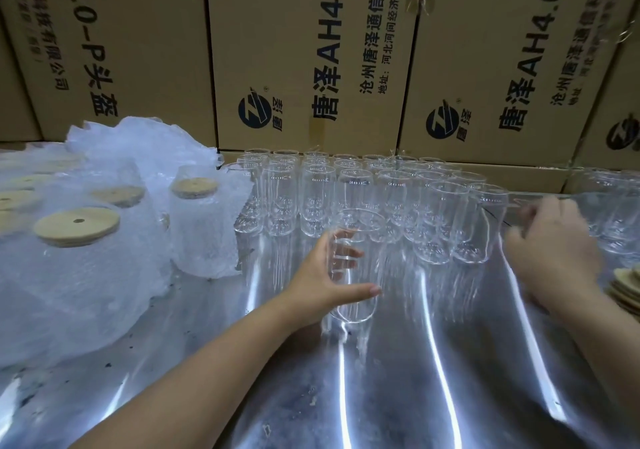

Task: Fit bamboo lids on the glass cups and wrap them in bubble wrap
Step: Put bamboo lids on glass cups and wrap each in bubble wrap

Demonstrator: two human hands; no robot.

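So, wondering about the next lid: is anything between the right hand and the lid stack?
Nothing visible: the lid stack lies close beside the right hand, and the open cups stand farther back.

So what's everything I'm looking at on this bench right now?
bare glass cups: a couple of dozen or more, clear, upright in rows at the back middle and right of the table
held glass cup: one, clear, in front of the rows
wrapped cups: at least five, each with a tan bamboo lid, on the left
bubble wrap: white, heaped on the left
spare bamboo lids: one stack, tan, at the right edge
cardboard boxes: several, brown with dark print, stacked behind
table: one, shiny metal
left hand: grips the held glass cup
right hand: blurred, near the right-hand cups; grip unclear
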